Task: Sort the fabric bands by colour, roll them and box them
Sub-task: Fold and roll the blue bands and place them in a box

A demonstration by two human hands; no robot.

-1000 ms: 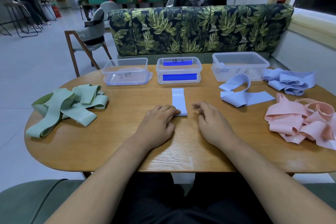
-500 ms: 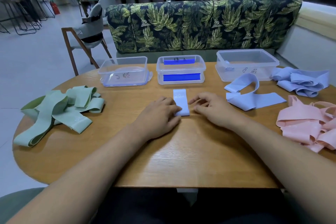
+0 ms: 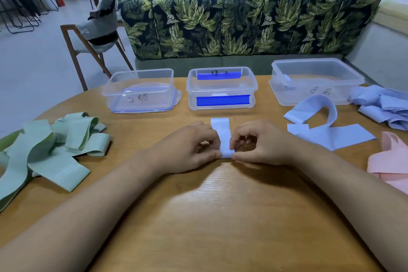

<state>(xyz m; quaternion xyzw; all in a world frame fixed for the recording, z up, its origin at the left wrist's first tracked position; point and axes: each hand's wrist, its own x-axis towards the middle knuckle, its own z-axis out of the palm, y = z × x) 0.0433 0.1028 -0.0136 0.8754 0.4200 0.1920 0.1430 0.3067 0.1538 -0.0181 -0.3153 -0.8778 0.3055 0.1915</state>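
A flat, pale blue fabric band point(image 3: 223, 137) on the grained wooden desk point(image 3: 220, 216) is pinched at its curled near end by the left hand point(image 3: 187, 150) and right hand point(image 3: 260, 143).

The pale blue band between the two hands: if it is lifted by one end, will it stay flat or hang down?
The pale blue band would probably hang limp: the loose blue band beside it curls and folds under its own weight. It looks thin, so likely light. A started roll may spring open if the left hand and right hand release it.
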